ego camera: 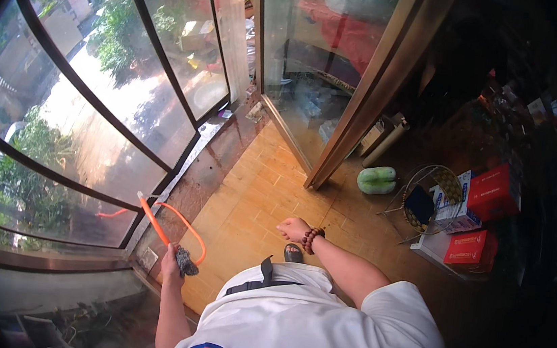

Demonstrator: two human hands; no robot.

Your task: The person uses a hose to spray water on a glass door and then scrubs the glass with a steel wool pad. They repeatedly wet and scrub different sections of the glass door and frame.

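My left hand (172, 267), at the lower left, grips an orange hose (155, 222) just behind its end. That end points at the foot of the glass panels (131, 168), and the hose loops back beside the hand. A dark grey mesh scrubber or wad of steel wool (186, 262) lies against the same hand; how its fingers hold it is hidden. My right hand (294, 229), with a brown bead bracelet (312, 240) at the wrist, hangs over the tiled floor (255, 197). Its fingers are curled in, and nothing shows in them.
A wood-framed glass door (314, 76) stands at an angle ahead. To its right are green melons (377, 180), a metal-framed chair with a woven back (434, 195) and red boxes (494, 192). A wet-looking sill (203, 166) runs along the glass panels.
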